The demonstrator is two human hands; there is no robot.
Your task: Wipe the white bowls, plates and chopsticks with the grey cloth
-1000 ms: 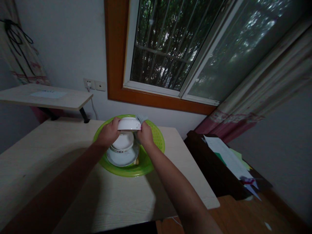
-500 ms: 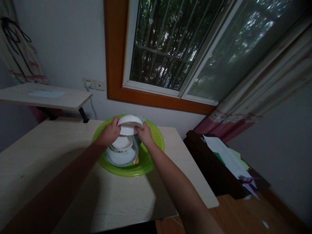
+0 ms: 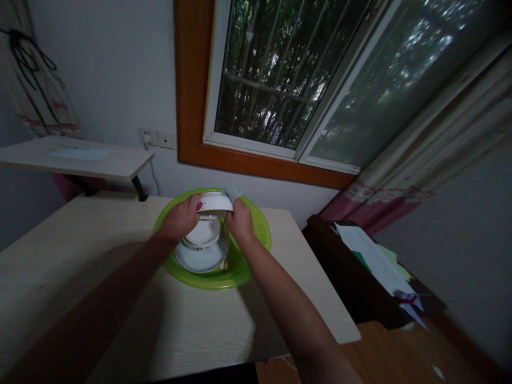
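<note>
Over a green plastic basin I hold a white bowl, tilted so that its outer side with a red pattern shows. My left hand is closed on the bowl's left rim. On the right rim my right hand is closed too, with a grey cloth showing above its fingers. Below, another white bowl with a patterned rim rests on a white plate in the basin. Beside the plate lie light wooden sticks, partly hidden, their kind unclear.
The basin stands on a pale wooden table. A raised shelf with a paper sheet is at the left. Behind are a wall socket and a barred window. Papers lie on a dark cabinet at the right.
The bowl has been turned in my hands, so its patterned outside now faces me instead of its inside. The cloth now shows higher, above my right hand.
</note>
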